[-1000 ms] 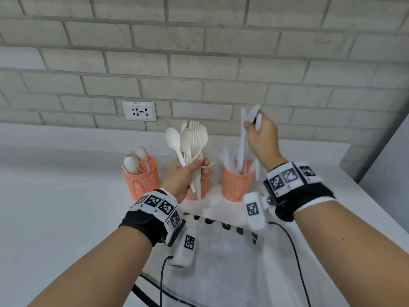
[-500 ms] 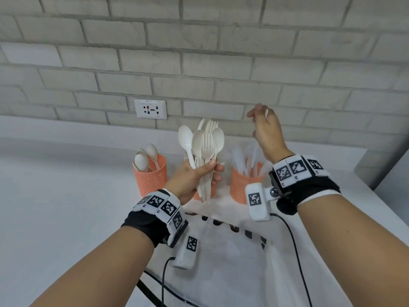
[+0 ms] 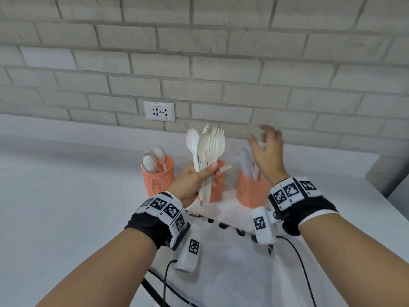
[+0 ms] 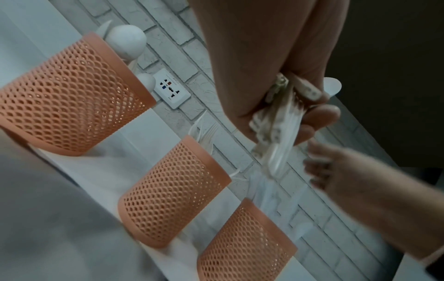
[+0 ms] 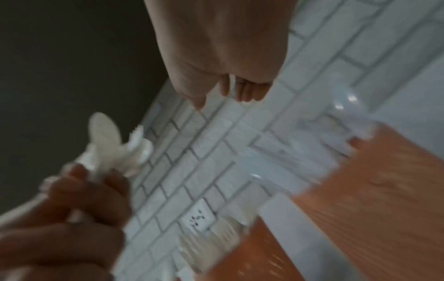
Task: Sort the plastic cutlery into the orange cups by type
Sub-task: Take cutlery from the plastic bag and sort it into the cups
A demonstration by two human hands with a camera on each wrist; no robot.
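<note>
Three orange mesh cups stand in a row by the wall. The left cup [image 3: 157,177] [image 4: 69,93] holds spoons. The middle cup [image 3: 218,189] [image 4: 173,190] is partly hidden behind my left hand [image 3: 194,178], and fork tines show at its rim. The right cup [image 3: 251,190] [image 4: 247,245] holds white knives [image 3: 245,161]. My left hand grips an upright bundle of white spoons and forks [image 3: 208,149] [image 4: 278,121] [image 5: 113,150]. My right hand [image 3: 265,149] [image 5: 228,91] hovers above the right cup, fingers spread and loose, holding nothing.
A white cloth with dark lettering [image 3: 221,240] lies under the cups on the white counter [image 3: 66,196]. A brick wall with a power socket [image 3: 159,111] rises just behind. Black cables [image 3: 296,251] run from the wrist cameras toward the near edge.
My right hand held knives above the right cup a second ago; it has let them go into the cup and now hangs empty and spread. The left hand's bundle stays put.
</note>
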